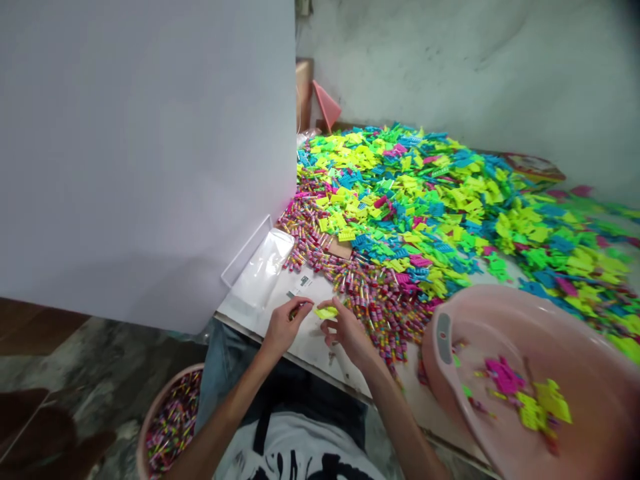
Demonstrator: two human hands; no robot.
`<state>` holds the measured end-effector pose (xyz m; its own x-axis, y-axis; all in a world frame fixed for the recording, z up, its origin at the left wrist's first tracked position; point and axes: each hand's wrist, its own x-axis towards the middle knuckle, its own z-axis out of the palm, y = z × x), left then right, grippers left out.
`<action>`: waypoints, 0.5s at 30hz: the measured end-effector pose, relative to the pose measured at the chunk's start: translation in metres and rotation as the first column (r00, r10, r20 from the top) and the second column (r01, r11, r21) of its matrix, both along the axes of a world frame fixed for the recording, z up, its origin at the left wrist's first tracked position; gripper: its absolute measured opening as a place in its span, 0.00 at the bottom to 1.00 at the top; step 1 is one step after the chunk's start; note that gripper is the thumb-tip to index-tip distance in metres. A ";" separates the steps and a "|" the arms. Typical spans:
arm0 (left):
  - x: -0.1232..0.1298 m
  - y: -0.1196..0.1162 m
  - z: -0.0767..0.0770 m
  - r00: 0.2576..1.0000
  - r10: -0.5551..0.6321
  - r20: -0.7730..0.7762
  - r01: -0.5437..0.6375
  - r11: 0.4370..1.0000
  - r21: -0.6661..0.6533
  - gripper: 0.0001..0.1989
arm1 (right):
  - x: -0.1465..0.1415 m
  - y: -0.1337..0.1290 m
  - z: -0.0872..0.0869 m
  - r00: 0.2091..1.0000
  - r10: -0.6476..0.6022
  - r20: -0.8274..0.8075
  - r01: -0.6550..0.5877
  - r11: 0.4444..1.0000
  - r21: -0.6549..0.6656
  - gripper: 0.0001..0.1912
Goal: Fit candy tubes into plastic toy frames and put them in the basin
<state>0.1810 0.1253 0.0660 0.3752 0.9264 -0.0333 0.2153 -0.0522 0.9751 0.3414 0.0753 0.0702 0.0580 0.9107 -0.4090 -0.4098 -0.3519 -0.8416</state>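
Note:
Over the front edge of the white table, my right hand (345,327) pinches a small neon-yellow plastic piece (326,312) between thumb and fingers. Close by on the left, my left hand (289,321) is closed with thumb and fingertips together; what it holds, if anything, is too small to make out. Just beyond both hands lies a heap of short pink-patterned sticks (370,293) with coloured ends. Behind that rises a large pile of flat plastic pieces (425,193) in yellow, green, blue and magenta, some with comb-like teeth.
A pink basin (480,313) at the right holds a few plastic pieces and sticks. Down on the floor at left, a tub (145,440) is full of sticks. A clear plastic bag (265,263) lies beside a tall white panel (150,147). Behind the pile stands a wall (475,67).

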 end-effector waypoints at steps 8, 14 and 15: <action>-0.001 0.002 0.003 0.994 -0.088 -0.066 0.090 0.995 0.030 0.14 | -0.001 0.001 -0.006 0.993 -0.080 0.090 0.074 0.995 0.073 0.22; -0.005 0.009 0.010 0.980 -0.168 -0.108 0.179 0.978 0.103 0.15 | 0.000 0.002 -0.009 0.982 -0.103 0.157 0.089 0.992 0.093 0.18; -0.005 0.009 0.011 0.978 -0.173 -0.115 0.186 0.976 0.117 0.15 | 0.000 0.002 -0.008 0.981 -0.098 0.166 0.082 0.992 0.098 0.19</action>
<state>0.1759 0.1347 0.0767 0.5361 0.8436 0.0319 0.2911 -0.2202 0.9310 0.3418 0.0775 0.0626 0.2030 0.9312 -0.3028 -0.2840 -0.2400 -0.9283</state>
